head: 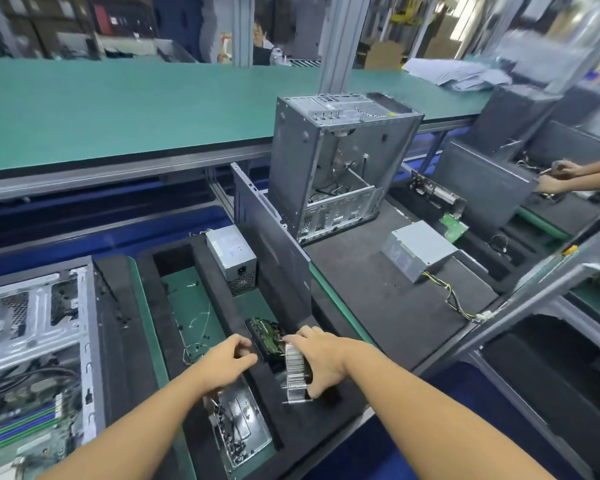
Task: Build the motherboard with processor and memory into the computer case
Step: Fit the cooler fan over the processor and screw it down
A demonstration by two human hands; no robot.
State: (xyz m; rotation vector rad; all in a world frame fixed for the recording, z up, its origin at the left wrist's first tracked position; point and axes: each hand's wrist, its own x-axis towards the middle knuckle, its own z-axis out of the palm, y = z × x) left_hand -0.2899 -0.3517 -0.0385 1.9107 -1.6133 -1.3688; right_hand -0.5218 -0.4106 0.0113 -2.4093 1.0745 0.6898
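The right hand (321, 355) has its grip wrapped round a finned heatsink (296, 370), thumb under the near end and fingers curled over the top. The heatsink sits at the near end of a green motherboard (268, 336), which stands on edge in a narrow slot of the black foam tray (219, 306). The left hand (227, 358) is just beside the board's left edge with fingers curled; whether its grip has hold of anything I cannot tell. Foam walls press close on both sides of the slot, and a grey side panel (274, 244) rises upright just to its right. A power supply (232, 258) stands further back in the tray, and a metal dish of screws (243, 427) lies under the left wrist. The computer case (340, 157) stands upright with its side open on the next dark mat (378, 289), well apart from the hands, with open mat before it. A long green tabletop (118, 105) runs behind.
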